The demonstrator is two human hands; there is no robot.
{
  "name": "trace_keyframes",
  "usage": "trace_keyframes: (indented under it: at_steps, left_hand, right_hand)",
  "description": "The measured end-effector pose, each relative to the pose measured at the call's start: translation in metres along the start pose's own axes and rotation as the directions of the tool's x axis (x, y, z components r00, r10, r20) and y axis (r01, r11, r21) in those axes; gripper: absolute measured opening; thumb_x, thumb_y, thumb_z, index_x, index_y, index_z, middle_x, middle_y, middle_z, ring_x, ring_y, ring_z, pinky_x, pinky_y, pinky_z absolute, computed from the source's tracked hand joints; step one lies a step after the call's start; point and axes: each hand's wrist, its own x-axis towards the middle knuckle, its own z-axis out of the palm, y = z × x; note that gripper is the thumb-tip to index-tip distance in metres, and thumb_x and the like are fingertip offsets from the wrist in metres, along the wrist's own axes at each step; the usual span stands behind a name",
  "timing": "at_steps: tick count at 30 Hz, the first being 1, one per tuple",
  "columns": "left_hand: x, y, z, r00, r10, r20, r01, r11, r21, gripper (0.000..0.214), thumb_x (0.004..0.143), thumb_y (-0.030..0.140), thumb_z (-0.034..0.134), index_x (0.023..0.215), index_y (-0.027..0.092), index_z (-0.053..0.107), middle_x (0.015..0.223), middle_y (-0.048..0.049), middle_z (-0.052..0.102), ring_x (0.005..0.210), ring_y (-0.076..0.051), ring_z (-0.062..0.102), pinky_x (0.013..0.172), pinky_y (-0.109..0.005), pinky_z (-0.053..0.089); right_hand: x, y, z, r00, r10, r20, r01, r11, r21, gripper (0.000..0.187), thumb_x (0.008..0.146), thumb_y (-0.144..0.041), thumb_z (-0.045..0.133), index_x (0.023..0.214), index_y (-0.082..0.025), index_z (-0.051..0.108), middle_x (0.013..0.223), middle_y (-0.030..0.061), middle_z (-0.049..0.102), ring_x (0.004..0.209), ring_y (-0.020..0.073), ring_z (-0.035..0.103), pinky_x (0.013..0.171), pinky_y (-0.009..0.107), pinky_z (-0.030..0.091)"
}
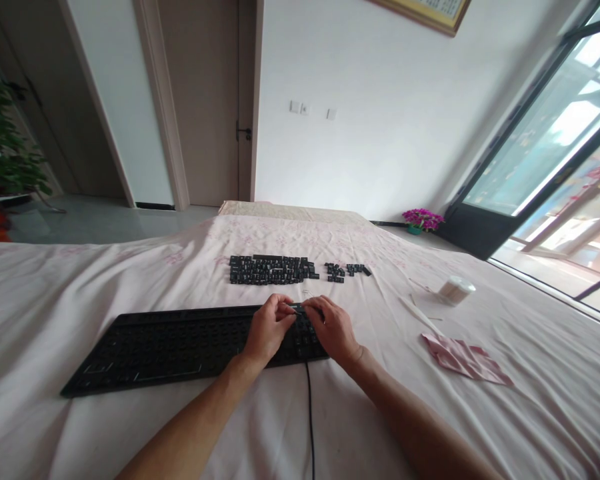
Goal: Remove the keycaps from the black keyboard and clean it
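A black keyboard (180,343) lies on the cloth, most of its keycaps off. Over its right end my left hand (269,327) is closed, thumb and fingertips pinched together. My right hand (334,328) is curled close beside it, its fingers pressed together at the keyboard's far edge. Whatever small thing sits between the fingertips is too small and hidden to name. A thin pale stick or wire (307,292) shows just beyond the fingers. Loose black keycaps (273,270) lie in rows behind the keyboard, with a smaller group of keycaps (336,272) to their right.
A pale cloth (390,413) covers the surface. The keyboard's black cable (310,413) runs toward me between my arms. On the right are a white round container (457,291), thin sticks (434,318) and a folded pink cloth (465,359).
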Motion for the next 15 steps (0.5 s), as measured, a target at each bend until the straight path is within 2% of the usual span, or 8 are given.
trace_keyframes:
  at_steps: [3, 8, 15]
  left_hand:
    - [0.001, 0.0, -0.001, 1.0, -0.005, -0.019, 0.003, 0.997, -0.08, 0.028, 0.074, 0.023, 0.064, 0.1, 0.018, 0.053, 0.083, -0.0008, 0.065, 0.08, -0.015, 0.066, 0.079, -0.029, 0.051]
    - [0.0, 0.001, -0.001, 1.0, -0.006, -0.026, 0.003, 0.995, -0.096, 0.03, 0.073, 0.024, 0.065, 0.099, 0.018, 0.052, 0.083, -0.0012, 0.065, 0.081, -0.016, 0.067, 0.081, -0.03, 0.051]
    - [-0.002, 0.0, 0.002, 1.0, -0.009, 0.026, 0.011, 0.998, -0.059, 0.03, 0.073, 0.028, 0.063, 0.1, 0.019, 0.054, 0.084, -0.0003, 0.065, 0.077, -0.016, 0.067, 0.077, -0.029, 0.052]
  right_hand:
    - [0.001, 0.005, 0.007, 0.997, 0.075, 0.028, -0.075, 0.997, -0.018, 0.013, 0.084, -0.026, 0.059, 0.094, -0.023, 0.066, 0.091, 0.0028, 0.068, 0.084, 0.0183, 0.063, 0.079, 0.029, 0.046]
    - [0.0, 0.01, 0.013, 0.979, 0.185, 0.083, -0.191, 0.979, 0.066, 0.011, 0.081, -0.025, 0.061, 0.088, -0.023, 0.069, 0.084, 0.0013, 0.072, 0.079, 0.0186, 0.066, 0.074, 0.029, 0.048]
    - [0.0, 0.01, 0.006, 0.966, 0.237, 0.101, -0.244, 0.967, 0.07, 0.012, 0.074, -0.024, 0.066, 0.085, -0.023, 0.071, 0.079, -0.0003, 0.072, 0.072, 0.0166, 0.065, 0.066, 0.026, 0.047]
